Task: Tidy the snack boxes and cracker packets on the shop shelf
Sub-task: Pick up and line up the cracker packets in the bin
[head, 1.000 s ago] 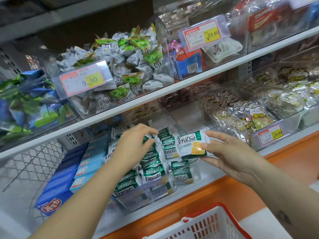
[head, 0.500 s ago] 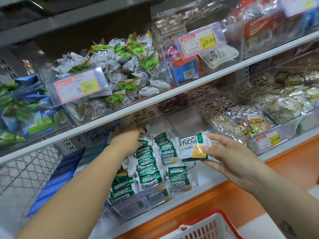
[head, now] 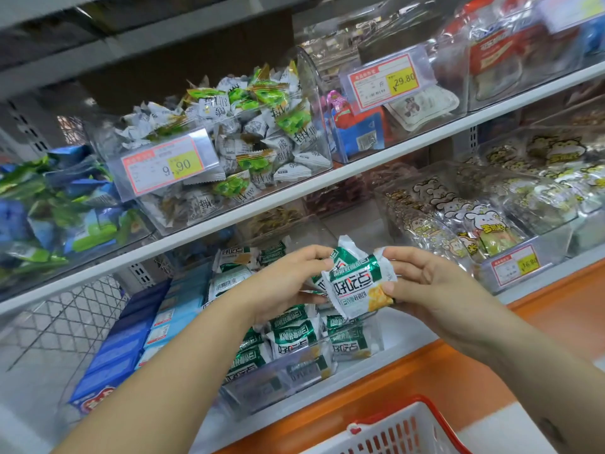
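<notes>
We'd say halfway: our left hand (head: 281,283) and right hand (head: 435,286) both pinch one cracker packet (head: 357,290) just above the clear bin (head: 262,393), the packets (head: 291,335) inside look jumbled, blue snack boxes (head: 131,342) alongside look neat

Hands: two, left hand (head: 281,283) and right hand (head: 429,286). Cracker packets in hand: two, front packet (head: 358,290) and rear packet (head: 342,252). Loose packets (head: 293,337) in the clear bin (head: 262,391) below: roughly ten showing, exact total lost to overlap. Blue boxes (head: 114,348): two rows, number per row not countable. Price tags: four, namely 9.90 tag (head: 165,165), 29.80 tag (head: 384,81), lower right tag (head: 515,265), cut-off corner tag (head: 571,9). White shelf boards: two, upper board (head: 360,165) and lower board (head: 409,324). Red basket (head: 402,430): one.
</notes>
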`<state>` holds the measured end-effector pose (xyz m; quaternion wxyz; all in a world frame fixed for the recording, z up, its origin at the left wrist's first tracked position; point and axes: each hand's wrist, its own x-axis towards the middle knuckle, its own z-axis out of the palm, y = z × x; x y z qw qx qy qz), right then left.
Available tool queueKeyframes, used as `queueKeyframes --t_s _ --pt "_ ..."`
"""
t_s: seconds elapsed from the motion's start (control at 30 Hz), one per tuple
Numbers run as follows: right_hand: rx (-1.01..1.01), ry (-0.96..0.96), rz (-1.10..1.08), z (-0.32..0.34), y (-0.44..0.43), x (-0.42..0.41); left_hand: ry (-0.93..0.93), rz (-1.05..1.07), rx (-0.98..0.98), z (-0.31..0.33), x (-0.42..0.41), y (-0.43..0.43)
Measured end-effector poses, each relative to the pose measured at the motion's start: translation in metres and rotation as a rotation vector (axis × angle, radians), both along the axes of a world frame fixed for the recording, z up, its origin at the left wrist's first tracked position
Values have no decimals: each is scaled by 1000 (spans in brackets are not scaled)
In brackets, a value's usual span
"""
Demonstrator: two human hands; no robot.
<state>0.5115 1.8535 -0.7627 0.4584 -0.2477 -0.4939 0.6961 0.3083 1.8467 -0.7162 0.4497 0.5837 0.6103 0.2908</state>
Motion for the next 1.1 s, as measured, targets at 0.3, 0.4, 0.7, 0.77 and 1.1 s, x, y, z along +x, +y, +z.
queueKeyframes --t_s 0.3,0.4,0.7,0.77,1.1 --pt "233 -203 -148 -5 -1 -7 396 -246 151 6 4 -13" --pt "226 -216 -211 -7 0 -7 467 -156 214 7 2 -9" --pt "84 -213 -340 -10 11 -1 401 153 416 -26 1 21" --pt "77 -214 -338 -11 11 -1 410 167 418 -29 -3 27" --pt "55 -231 -313 -14 14 -3 713 -12 228 -41 -18 37"
